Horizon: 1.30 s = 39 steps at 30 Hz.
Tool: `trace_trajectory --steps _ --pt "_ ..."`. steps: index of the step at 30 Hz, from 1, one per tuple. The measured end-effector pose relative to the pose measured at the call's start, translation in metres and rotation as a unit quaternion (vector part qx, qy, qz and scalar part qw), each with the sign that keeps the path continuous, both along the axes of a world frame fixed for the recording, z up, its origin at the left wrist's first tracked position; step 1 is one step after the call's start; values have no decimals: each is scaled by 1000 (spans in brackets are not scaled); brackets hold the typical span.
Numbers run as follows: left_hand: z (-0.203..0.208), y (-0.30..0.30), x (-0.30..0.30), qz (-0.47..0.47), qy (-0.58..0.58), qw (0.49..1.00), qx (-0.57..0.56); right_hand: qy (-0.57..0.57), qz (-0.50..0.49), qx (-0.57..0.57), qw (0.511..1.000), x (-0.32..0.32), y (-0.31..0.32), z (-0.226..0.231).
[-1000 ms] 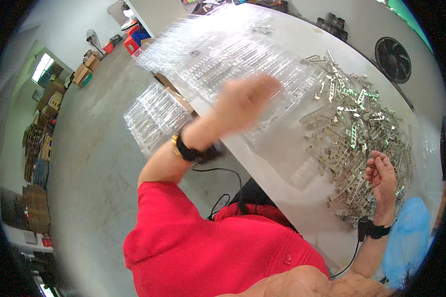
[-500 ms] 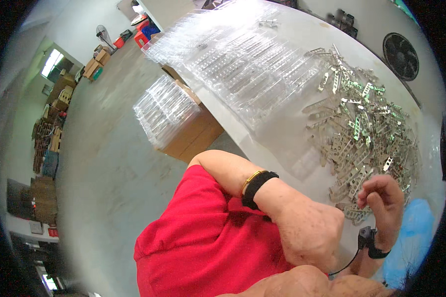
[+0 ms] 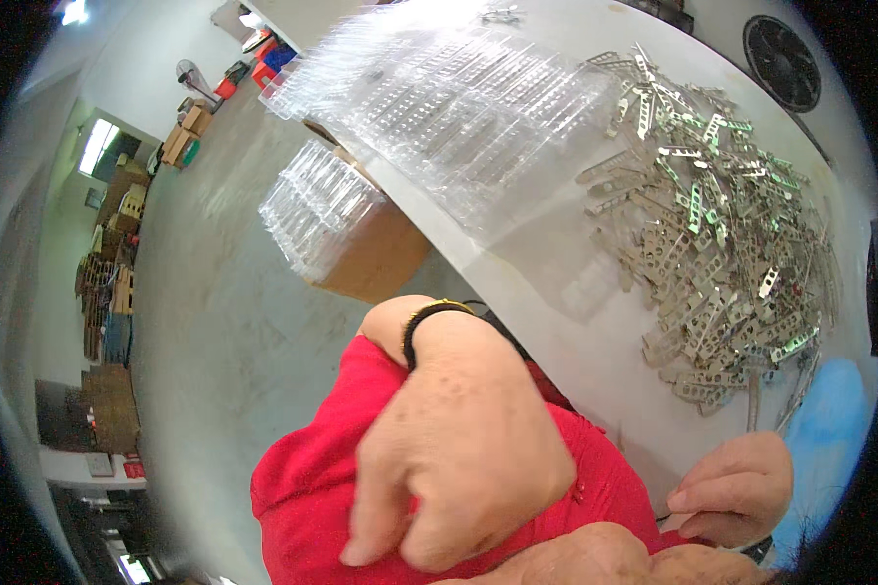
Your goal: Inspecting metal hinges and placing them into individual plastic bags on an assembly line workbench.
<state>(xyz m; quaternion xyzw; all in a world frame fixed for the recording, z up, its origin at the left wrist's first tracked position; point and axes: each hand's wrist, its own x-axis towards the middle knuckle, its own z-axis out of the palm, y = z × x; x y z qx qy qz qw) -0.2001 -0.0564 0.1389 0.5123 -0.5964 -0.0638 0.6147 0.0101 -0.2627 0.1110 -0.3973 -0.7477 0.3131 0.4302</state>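
Observation:
My left hand [image 3: 468, 458] hangs in front of my red shirt [image 3: 312, 458], back of the hand up. Its fingers bend downward, a gap shows between two of them, and I see nothing held. A black band [image 3: 419, 327] and a gold-coloured bracelet circle that wrist. At the lower right my right hand [image 3: 737, 487] is closed, its fingers curled together beside the table's near edge; whatever they hold, if anything, is hidden. Just beyond it spreads a heap of flat metal strips with holes [image 3: 722, 253], some with greenish film.
Clear plastic trays [image 3: 458, 107] cover the table's far left part. More trays [image 3: 322, 200] fill a cardboard box [image 3: 380, 258] beside the table. A blue plastic bag [image 3: 824, 429] lies at the right. A black fan [image 3: 782, 63] stands beyond; boxes and goods line the left wall.
My left hand has moved left and nearer to my chest, away from the right hand. My right hand has come down from the heap's edge toward me. The view has shifted slightly.

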Motion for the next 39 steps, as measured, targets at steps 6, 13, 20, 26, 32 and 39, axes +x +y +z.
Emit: trace_trajectory --steps 6,13,20,26,32,39 --pt "18 -10 9 -138 7 990 19 -38 -23 -22 999 0 -3 5" --pt "6 -24 20 -68 73 994 -32 -71 -30 -18 997 0 -7 13" --pt "-9 -32 42 -29 86 991 96 -67 -48 -52 995 0 -18 22" --pt "-33 -38 67 -5 82 978 190 -58 12 -32 998 6 -16 24" --pt "-73 -20 102 217 189 909 300 -73 72 28 994 10 -18 15" --pt "-123 24 138 605 62 680 410 -54 90 27 994 13 -17 12"
